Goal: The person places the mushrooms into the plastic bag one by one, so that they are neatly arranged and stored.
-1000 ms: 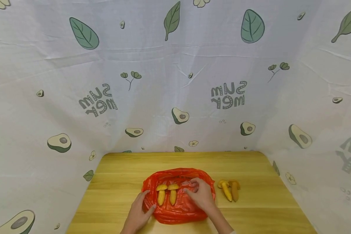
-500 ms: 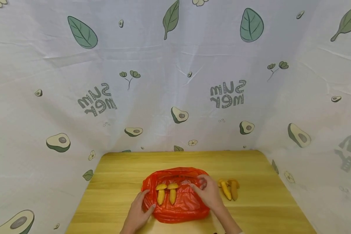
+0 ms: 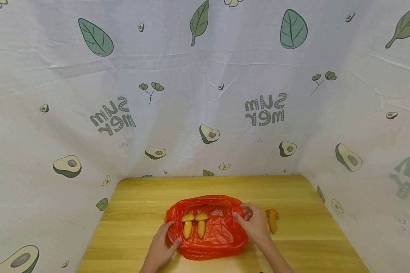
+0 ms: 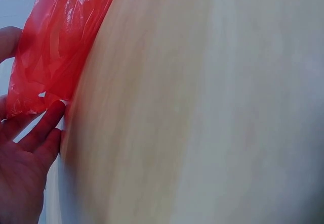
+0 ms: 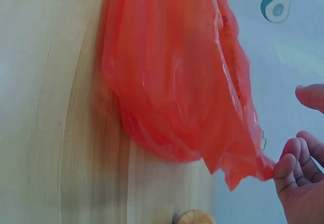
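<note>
Red bag (image 3: pixel 221 239), open upward, lengthwise left-to-right

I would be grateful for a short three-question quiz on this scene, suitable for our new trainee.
1. Count: how many mushrooms lie within the opening of the red bag?
2. True or false: every mushroom in view is in the bag.
3. Choose: which hand is closer to the mushrooms in the bag? A, right; B, left.

Key:
1. Two.
2. False; other mushrooms lie on the wooden table.
3. B; the left hand is closer.
</note>
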`<state>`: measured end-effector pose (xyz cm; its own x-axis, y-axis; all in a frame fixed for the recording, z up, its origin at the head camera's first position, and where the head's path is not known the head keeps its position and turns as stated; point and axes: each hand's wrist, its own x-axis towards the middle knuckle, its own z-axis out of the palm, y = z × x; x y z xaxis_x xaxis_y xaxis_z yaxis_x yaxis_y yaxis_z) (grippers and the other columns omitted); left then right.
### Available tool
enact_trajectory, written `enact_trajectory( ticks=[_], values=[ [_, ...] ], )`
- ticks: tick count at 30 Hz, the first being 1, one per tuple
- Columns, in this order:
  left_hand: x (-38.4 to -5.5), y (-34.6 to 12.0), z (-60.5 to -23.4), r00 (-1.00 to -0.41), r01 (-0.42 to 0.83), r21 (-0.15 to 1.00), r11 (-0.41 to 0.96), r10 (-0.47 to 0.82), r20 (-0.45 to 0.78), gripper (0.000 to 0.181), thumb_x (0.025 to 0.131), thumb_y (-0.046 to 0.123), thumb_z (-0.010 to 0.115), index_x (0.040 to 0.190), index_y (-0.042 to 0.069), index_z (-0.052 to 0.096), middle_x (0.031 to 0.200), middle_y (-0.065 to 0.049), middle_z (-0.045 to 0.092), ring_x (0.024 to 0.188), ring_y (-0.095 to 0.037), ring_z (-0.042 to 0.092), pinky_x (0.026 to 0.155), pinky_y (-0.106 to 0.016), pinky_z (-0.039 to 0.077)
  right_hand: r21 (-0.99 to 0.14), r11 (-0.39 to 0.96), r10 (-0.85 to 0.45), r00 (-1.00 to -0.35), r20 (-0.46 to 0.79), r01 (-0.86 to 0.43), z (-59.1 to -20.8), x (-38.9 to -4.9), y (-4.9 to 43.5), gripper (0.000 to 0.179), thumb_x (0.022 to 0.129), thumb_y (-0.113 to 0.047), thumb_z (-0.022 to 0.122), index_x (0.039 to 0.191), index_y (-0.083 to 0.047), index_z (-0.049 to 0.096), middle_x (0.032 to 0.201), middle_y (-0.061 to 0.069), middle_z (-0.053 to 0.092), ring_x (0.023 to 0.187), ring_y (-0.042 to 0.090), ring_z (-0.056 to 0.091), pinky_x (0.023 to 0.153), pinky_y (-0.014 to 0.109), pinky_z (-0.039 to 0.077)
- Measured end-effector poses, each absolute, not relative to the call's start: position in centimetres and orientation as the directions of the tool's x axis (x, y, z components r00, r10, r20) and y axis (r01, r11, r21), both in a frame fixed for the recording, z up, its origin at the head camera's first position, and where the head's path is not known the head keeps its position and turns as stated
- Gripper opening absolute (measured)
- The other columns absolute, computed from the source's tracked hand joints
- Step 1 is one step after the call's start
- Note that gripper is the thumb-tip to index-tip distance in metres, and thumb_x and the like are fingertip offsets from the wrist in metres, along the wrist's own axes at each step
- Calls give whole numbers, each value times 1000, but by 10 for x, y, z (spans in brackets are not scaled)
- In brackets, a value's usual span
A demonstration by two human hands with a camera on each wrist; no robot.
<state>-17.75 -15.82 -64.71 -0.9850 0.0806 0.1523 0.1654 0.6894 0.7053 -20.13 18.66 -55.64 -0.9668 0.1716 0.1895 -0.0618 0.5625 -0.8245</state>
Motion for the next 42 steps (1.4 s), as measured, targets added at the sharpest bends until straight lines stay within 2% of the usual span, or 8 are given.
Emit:
enact_trajectory(
  ticks=[6,15,20,28,36,42],
  values=[
    [-178,-159,-645,-985,164,706,689,82,149,67,91,46,75,144,13,53,142,-12,59,134,-37,57,110,-57,48,-800,600,186,-967,173,-27,-553,-204,199,33,84,-21,87,110,-5,72,86,5,65,70,11,56,62,19,51],
    [-177,-157,-645,-986,160,703,693,77,148,66,90,45,76,144,12,53,142,-11,59,133,-35,57,110,-56,48,-811,584,191,-965,182,-37,-549,-200,216,36,86,-25,85,111,-3,70,97,14,66,75,11,55,65,20,50],
    [-176,-157,-644,-986,160,707,689,76,149,66,90,44,76,143,12,54,141,-11,60,133,-36,58,109,-57,49,-787,615,209,-953,218,-45,-550,-199,226,35,86,-26,86,109,-4,72,94,13,67,72,9,55,63,19,50],
    [-177,-158,-645,-986,159,706,690,71,154,67,91,46,75,144,13,53,143,-12,59,133,-37,57,110,-57,48,-761,649,221,-954,205,-14,-548,-199,243,40,87,-32,84,112,-3,71,99,13,69,75,10,56,65,19,50],
    [-177,-158,-645,-987,150,707,691,68,142,67,90,46,75,144,12,53,142,-13,59,134,-37,57,110,-57,48,-753,658,206,-959,193,-10,-548,-197,256,46,89,-35,82,117,0,69,105,16,69,93,27,64,75,25,55],
    [-177,-158,-644,-987,154,707,691,73,144,67,91,45,75,144,11,53,143,-13,59,135,-37,56,111,-57,47,-710,704,206,-961,187,13,-556,-196,265,51,90,-37,81,120,1,67,112,18,70,97,29,65,77,29,55]
  ],
)
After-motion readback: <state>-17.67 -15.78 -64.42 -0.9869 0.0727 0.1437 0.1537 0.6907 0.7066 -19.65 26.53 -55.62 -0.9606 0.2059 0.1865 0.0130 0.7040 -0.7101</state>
